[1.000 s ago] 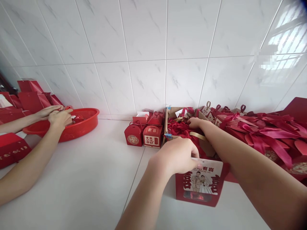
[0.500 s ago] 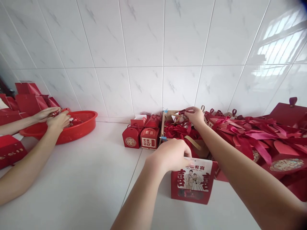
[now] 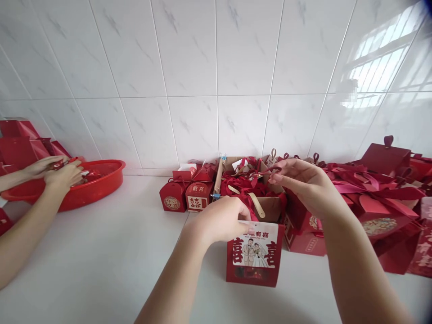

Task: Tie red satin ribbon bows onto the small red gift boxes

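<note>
My left hand (image 3: 224,219) grips the top edge of a red gift box (image 3: 254,254), which stands upright on the counter. Its white front panel shows a bride and groom, with a small window beneath. My right hand (image 3: 300,180) pinches a thin dark red strap (image 3: 266,172) above an open cardboard box (image 3: 220,176). Inside that box lie a heap of red ribbons (image 3: 232,182) and a few pale tan straps (image 3: 257,205). My left fingertips are partly hidden behind the gift box's top.
Small red boxes (image 3: 173,195) stand left of the cardboard box. Many ribboned red boxes (image 3: 378,216) crowd the right. At left, another person's hands (image 3: 62,175) work over a red plastic basin (image 3: 111,180), with red boxes (image 3: 20,148) behind. A tiled wall (image 3: 192,54) backs the counter.
My right hand has lifted out of the cardboard box and moved right, with the dark red strap in its fingers. My left hand still holds the gift box. The view has shifted slightly right.
</note>
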Action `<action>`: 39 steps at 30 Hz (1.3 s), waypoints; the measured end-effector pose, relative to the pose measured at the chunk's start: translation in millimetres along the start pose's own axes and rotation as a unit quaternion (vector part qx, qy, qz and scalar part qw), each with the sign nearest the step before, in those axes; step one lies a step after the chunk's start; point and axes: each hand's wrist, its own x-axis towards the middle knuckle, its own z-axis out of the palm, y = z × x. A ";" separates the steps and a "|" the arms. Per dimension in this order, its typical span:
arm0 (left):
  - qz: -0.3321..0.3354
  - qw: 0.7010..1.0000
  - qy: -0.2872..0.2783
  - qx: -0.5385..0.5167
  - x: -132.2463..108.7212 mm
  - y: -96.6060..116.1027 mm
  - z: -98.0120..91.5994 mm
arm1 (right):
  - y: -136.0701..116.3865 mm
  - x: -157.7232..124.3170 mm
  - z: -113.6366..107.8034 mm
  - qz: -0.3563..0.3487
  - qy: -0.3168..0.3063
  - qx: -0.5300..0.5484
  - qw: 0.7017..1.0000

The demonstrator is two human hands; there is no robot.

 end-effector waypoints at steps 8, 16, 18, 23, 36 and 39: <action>0.011 0.998 0.032 0.050 -1.9 6.6 3.7 | -21.5 -14.4 8.8 -0.062 -0.048 -0.001 0.997; 0.007 0.994 0.079 0.080 -40.8 19.2 -1.5 | -40.7 -27.5 21.4 -0.115 -0.005 -0.036 0.993; 0.041 0.986 0.138 0.081 -58.4 20.7 -8.0 | -44.6 -30.3 23.4 -0.123 0.015 -0.042 0.991; 0.076 0.945 0.313 0.055 -89.2 30.6 -23.9 | -54.6 -40.4 29.5 -0.195 0.058 -0.050 0.978; 0.181 0.902 0.333 -0.207 -69.3 54.9 -14.0 | -72.5 -62.3 44.5 -0.198 0.043 -0.034 0.979; 0.198 0.884 0.330 -0.266 -64.2 56.1 -12.9 | -70.9 -60.5 46.2 -0.166 0.023 -0.021 0.986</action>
